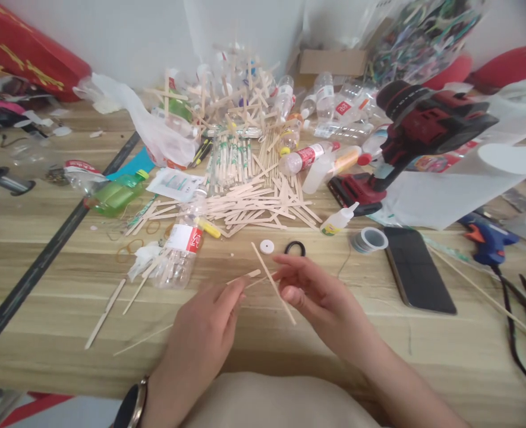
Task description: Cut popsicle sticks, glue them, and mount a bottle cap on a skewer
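My left hand (209,318) is closed, its thumb and forefinger together at a wooden craft stick (254,274) whose rounded end sticks out past them. My right hand (318,297) pinches a second craft stick (269,274), which slants from upper left to lower right. A thin sliver of wood runs between the fingertips of both hands; which hand grips it I cannot tell. Just beyond the hands lie a white disc (267,246) with a centre hole and a black ring (295,248). Left of my left hand lies a clear plastic bottle (176,261) with a red label.
A pile of craft sticks (254,208) spreads across the middle, with several plastic bottles behind. On the right are a glue bottle (337,220), a wire spool (370,240), a phone (418,270), a cordless drill (405,142) and a blue glue gun (490,241). A dark strip (57,246) crosses the left side.
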The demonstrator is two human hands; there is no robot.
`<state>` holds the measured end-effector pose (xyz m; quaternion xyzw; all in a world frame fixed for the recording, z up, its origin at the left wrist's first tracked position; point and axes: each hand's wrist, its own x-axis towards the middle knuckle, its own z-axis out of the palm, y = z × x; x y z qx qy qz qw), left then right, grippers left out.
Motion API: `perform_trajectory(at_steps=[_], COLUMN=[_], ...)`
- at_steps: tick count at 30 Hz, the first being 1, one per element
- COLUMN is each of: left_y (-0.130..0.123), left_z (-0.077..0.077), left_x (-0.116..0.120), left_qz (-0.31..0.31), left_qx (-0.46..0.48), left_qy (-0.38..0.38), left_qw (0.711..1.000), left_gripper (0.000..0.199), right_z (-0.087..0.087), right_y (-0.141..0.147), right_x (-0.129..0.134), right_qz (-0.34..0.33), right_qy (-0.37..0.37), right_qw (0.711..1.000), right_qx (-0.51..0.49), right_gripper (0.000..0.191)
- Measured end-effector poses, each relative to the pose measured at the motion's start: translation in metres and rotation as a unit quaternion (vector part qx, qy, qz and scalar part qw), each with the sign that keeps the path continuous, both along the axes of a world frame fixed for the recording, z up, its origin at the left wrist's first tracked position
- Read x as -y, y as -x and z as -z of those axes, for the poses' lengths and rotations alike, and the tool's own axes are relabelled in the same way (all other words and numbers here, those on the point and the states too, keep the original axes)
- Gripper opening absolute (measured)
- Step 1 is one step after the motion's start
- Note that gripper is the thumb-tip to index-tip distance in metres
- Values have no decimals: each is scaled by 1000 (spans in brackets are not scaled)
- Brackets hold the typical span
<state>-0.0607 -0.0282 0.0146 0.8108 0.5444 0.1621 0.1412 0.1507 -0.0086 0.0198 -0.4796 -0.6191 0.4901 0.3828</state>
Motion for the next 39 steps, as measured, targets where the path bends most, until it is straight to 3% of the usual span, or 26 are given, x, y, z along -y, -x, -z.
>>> perform_trajectory(at_steps=[6,9,12,15,24,27,31,36,39], left_y=[-7,-12,-16,-17,-17,-13,-6,-7,-13], left_z=[-10,-18,-22,-21,-17,-9,14,35,29], left_x=[7,9,10,11,11,-2,-25,-36,-30], left_qz=[27,31,34,36,43,3,-43,-77,-58], left_qx=[93,134,149,163,98,-1,-111,-113,-86], left_qy=[70,108,130,138,104,77,-1,-65,-126], left_qw=[993,985,980,976,989,997,993,989,987], left_gripper=[37,32,30,28,26,25,23,24,27], right_z=[5,9,10,9,17,24,35,54,61], right_y=[4,7,9,10,14,10,-7,-43,-56], right_x=[4,11,17,20,23,22,20,25,31], right_qz=[-72,-80,-70,-96,-101,-57,-2,70,85], right_qy=[113,77,-6,-61,-19,-62,-111,-176,-187], right_qw=[976,981,991,990,990,996,981,916,867], right_qx=[-172,-161,-114,-89,-92,-13,159,355,455], right_gripper=[42,45,52,46,51,50,32,31,34])
